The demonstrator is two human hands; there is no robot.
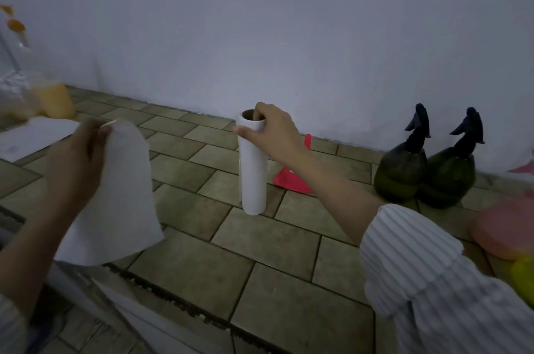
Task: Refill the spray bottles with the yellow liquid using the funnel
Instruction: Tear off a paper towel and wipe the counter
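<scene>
My right hand (273, 132) grips the top of a white paper towel roll (253, 171), a finger hooked into its cardboard core, and the roll hangs tilted just above the tiled counter (289, 238). My left hand (76, 157) holds a loose white paper sheet (121, 203) that droops below it. A red funnel (294, 171) stands mouth-down behind the roll. Two dark green spray bottles (403, 171) (450, 177) with black trigger heads stand side by side near the wall at the right. A clear bottle with yellow liquid (53, 99) sits at the far left.
A white wall (289, 35) runs along the back of the counter. Pink and yellow round objects (508, 232) lie at the right edge. Another white sheet (31, 134) lies flat at the left. The counter's front edge (179, 301) crosses the lower part of the view.
</scene>
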